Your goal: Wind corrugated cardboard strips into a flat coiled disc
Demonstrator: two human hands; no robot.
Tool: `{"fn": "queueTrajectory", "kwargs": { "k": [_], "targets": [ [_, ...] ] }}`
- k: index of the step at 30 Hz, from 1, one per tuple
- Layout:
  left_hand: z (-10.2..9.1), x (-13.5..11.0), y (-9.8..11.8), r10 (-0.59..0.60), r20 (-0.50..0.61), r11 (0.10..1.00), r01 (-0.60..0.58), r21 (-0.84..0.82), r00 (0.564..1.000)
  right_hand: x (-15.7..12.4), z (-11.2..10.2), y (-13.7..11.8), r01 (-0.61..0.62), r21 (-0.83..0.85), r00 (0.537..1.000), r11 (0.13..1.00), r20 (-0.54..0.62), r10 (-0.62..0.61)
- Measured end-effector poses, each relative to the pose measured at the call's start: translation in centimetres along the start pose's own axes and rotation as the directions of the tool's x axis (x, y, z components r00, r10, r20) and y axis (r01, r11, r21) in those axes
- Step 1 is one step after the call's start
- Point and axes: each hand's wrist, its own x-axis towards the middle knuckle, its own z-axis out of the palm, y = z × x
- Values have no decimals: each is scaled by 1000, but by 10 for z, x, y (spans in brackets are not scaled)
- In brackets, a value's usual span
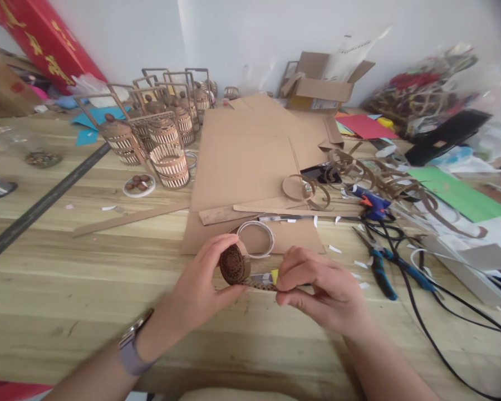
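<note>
My left hand (211,273) is closed round a coil of corrugated cardboard (234,264), fingers on top and thumb underneath, its spiral end facing me. From the coil's bottom a loose cardboard strip (261,285) runs to the right. The far end of that strip is pinched between the thumb and fingers of my right hand (317,284). Just behind the strip lies a utility knife with a yellow part (274,275), partly hidden by my right hand. A roll of tape (255,239) sits right behind the coil, on a large cardboard sheet (242,161).
Lidded slatted baskets with handles (121,139) stand at the back left, near a white dish of brown balls (139,185). On the right are a blue glue gun (371,201), pliers (378,267), curled cardboard strips (359,167) and black cables (413,312). An open box (323,89) stands behind.
</note>
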Motion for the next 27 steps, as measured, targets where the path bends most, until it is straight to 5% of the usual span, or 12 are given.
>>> {"fn": "queueTrajectory", "kwargs": {
  "k": [7, 23, 27],
  "targets": [
    [0, 0, 2, -6, 73, 1000, 6, 1, 997, 0, 2, 3, -54, -96, 993, 994, -111, 43],
    [-1, -2, 4, 360, 151, 924, -374, 77, 921, -4, 15, 16, -73, 20, 995, 997, -68, 74],
    [-2, 2, 6, 460, 152, 868, -479, 131, 875, -7, 16, 17, -234, 103, 971, 967, -32, 238]
  ]
}}
